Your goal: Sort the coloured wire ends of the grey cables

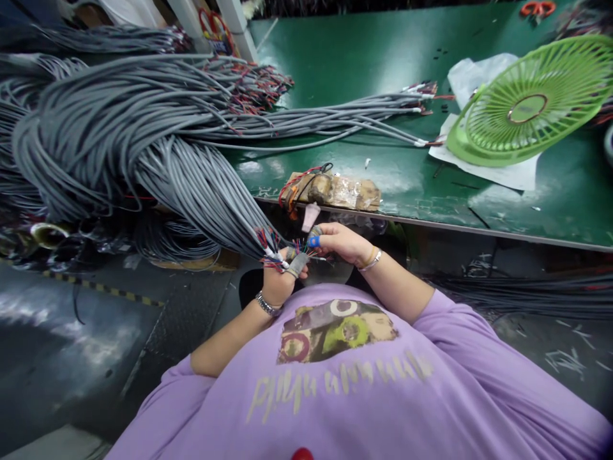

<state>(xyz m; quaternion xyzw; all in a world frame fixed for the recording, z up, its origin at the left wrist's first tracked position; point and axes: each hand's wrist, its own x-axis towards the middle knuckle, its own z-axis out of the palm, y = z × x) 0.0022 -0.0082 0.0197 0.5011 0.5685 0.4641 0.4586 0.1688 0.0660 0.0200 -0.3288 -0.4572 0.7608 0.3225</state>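
Below the bench's front edge, my left hand (282, 278) is closed on the end of a grey cable, with thin coloured wires fanning out of it. Grey tape wraps some of its fingers. Close beside it on the right, my right hand (342, 243) pinches at the thin wires; blue and grey wraps cover its fingertips. The exact wire between those fingers is too small to tell. A large bundle of grey cables (201, 191) drapes from the bench down to my left hand, its stripped ends showing red and blue wires.
On the green bench (335, 51) lie more grey cables (306, 121), a wooden block with red wires (354, 191) at the front edge, and a green fan (527, 108) at the right. Orange-handled scissors (537, 9) lie at the back right. Coiled cables (177, 236) sit below left.
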